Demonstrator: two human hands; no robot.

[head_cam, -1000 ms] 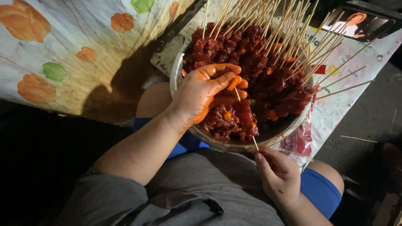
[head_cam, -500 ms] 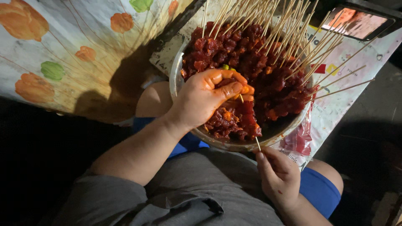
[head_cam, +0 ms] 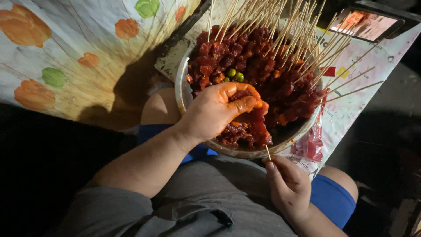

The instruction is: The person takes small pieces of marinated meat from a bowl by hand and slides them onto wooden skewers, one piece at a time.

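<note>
A round bowl rests on my lap, heaped with red marinated meat pieces. Several bamboo skewers stick out of its far side. My left hand, smeared with orange marinade, is inside the bowl with its fingers closed around a lump of meat. Two small green chillies lie just beyond its fingers. My right hand is below the bowl's near rim and pinches a thin bamboo skewer that points up toward the bowl.
A cloth with orange and green leaf prints covers the surface at the left. A printed sheet lies under the bowl at the right, with a red plastic bag beside the rim. A lit phone screen sits at the top right.
My left hand has curled from spread fingers into a grip on the meat. My right hand keeps the skewer near the bowl's rim. The green chillies have come into view.
</note>
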